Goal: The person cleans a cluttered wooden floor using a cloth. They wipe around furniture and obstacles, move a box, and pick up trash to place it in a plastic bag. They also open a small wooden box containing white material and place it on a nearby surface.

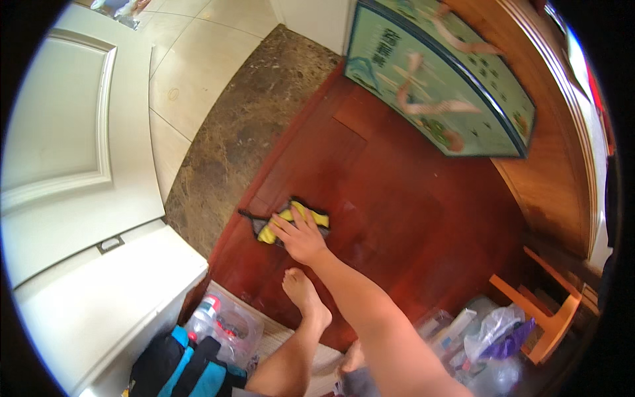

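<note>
My right hand (302,239) lies palm down on a yellow and grey cloth (319,218) with dark edging, its fingers spread over the folds. The cloth is bunched on the dark red wooden floor (397,198), and a dark loop or corner of it sticks out to the left. My right forearm comes in from the bottom right. A bare foot (300,293) rests on the floor just below the hand; part of the other foot (353,356) shows beside the arm. My left hand is out of view.
A brown marble threshold (238,114) borders the floor, with a white panelled door (129,198) at left. A green printed box (426,99) stands upper right. Lower right are an orange wooden stool (555,322) and plastic bags (496,327); lower left, a black-and-blue bag (163,362) and a clear plastic container (243,322).
</note>
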Motion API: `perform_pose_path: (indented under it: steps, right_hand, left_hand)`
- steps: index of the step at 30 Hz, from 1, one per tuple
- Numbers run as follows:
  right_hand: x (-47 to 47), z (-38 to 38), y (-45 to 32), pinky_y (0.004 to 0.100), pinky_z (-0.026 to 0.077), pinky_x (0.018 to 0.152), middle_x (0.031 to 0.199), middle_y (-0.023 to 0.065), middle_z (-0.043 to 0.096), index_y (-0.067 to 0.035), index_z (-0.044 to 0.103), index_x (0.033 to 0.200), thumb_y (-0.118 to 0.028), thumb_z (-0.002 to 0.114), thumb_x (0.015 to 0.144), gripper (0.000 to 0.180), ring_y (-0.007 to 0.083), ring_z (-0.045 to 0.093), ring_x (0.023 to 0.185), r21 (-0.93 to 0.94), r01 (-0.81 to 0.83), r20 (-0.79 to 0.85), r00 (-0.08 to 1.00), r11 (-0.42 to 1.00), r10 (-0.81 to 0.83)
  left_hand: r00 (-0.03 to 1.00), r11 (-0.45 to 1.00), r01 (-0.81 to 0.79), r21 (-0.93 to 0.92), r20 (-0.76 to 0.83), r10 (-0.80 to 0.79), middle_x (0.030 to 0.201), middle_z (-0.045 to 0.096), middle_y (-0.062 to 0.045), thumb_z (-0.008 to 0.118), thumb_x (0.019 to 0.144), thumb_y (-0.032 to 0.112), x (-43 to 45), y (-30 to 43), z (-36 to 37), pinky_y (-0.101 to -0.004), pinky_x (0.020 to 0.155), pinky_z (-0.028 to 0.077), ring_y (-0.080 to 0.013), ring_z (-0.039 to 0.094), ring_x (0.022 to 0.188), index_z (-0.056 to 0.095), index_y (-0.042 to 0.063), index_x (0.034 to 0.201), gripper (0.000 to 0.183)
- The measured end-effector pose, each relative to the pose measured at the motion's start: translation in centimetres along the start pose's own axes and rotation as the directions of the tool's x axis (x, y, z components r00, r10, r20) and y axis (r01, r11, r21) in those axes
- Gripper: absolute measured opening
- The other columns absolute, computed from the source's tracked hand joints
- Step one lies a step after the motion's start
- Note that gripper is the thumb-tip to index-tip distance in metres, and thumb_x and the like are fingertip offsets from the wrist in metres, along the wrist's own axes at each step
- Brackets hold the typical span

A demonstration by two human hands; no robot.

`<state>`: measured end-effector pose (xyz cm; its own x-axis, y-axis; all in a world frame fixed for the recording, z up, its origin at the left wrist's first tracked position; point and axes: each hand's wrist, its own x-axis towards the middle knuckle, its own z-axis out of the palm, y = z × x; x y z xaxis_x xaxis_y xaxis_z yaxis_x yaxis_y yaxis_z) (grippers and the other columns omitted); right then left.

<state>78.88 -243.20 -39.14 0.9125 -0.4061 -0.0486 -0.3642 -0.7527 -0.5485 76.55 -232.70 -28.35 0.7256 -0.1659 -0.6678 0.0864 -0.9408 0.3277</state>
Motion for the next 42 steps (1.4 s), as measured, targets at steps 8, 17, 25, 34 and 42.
perform_pose_path:
  steps: [8,17,25,34,42]
  right_hand:
    - [16.7,-9.5,13.9,0.0635,0.029,0.119,0.163,0.0074,0.040,-0.014,0.050,0.151,-0.016,0.051,0.099,0.052,0.0451,0.038,0.146,-0.256,-0.371,-0.182,0.925,0.893,0.333]
    - [13.4,-7.0,6.5,0.0649,0.018,0.125,0.164,0.0021,0.039,-0.023,0.052,0.152,-0.018,0.050,0.097,0.055,0.0435,0.029,0.152,-0.122,0.014,0.342,0.939,0.992,0.029]
    - [20.2,-11.3,20.9,0.0680,0.033,0.114,0.154,0.0086,0.048,-0.018,0.064,0.139,-0.028,0.062,0.091,0.049,0.0426,0.039,0.143,0.169,-0.132,-0.266,0.948,0.977,0.174]
    - [1.9,-16.6,21.7,0.0628,0.034,0.115,0.158,-0.0005,0.043,-0.026,0.056,0.148,-0.024,0.069,0.087,0.063,0.0413,0.041,0.141,-0.146,-0.141,-0.257,0.961,0.979,0.100]
    - [-4.3,-14.7,22.7,0.0589,0.034,0.116,0.154,-0.0035,0.048,-0.026,0.061,0.143,-0.028,0.075,0.081,0.063,0.0378,0.042,0.140,-0.115,-0.200,-0.365,0.920,0.973,0.146]
  left_hand:
    - [0.984,0.994,0.105,0.004,-0.144,-0.103,0.094,0.067,-0.022,0.034,0.097,0.020,4.0,0.1,2.6,-0.0490,0.090,0.045,-0.0419,0.061,0.096,0.056,-0.005,0.084,0.036]
    - [0.610,0.631,-0.666,-0.399,0.197,0.768,0.101,0.069,-0.011,0.073,0.089,0.006,-1.1,24.7,-23.3,-0.0311,0.070,0.055,-0.0145,0.068,0.079,0.062,-0.001,0.121,0.035]
    - [-0.061,-0.086,-0.971,0.225,0.118,0.991,0.145,0.053,-0.018,0.083,0.080,0.021,11.3,45.7,-16.3,-0.0497,0.107,0.047,-0.0356,0.056,0.128,0.054,0.013,0.146,0.073]
    - [-0.584,-0.690,-0.577,0.436,0.370,0.722,0.154,0.046,-0.012,0.077,0.073,0.008,7.9,53.0,-6.0,-0.0630,0.112,0.039,-0.0390,0.047,0.138,0.049,0.027,0.152,0.085]
    - [-0.556,-0.706,-0.708,0.032,0.591,0.584,0.101,0.062,-0.008,0.079,0.060,0.000,5.3,56.6,-7.4,-0.0471,0.094,0.045,-0.0322,0.061,0.101,0.065,0.010,0.101,0.044]
